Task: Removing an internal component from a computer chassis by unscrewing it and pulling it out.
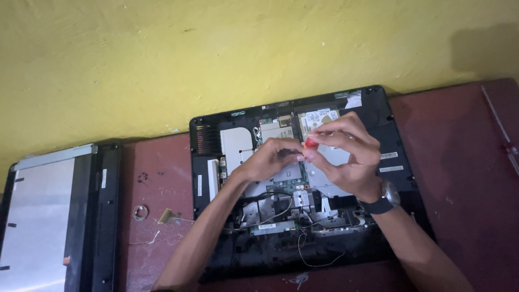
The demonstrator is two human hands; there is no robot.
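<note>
An opened black laptop base (392, 127) lies on the dark red table (465, 162), its green circuit boards, silver drive and loose wires exposed. Both my hands hover over its middle. My right hand (346, 157), with a dark wristwatch on the wrist, pinches a small red-handled tool (310, 143) at the fingertips. My left hand (270, 159) has its fingers curled and meets the same tool's tip from the left. The tool's shaft is hidden by my fingers.
A detached laptop screen panel (48, 216) with a black frame lies at the table's left edge. A small metal ring (140, 212) and a ribbon cable (170, 217) rest between it and the base. A long thin rod (500, 127) lies far right. A yellow wall (216, 54) stands behind.
</note>
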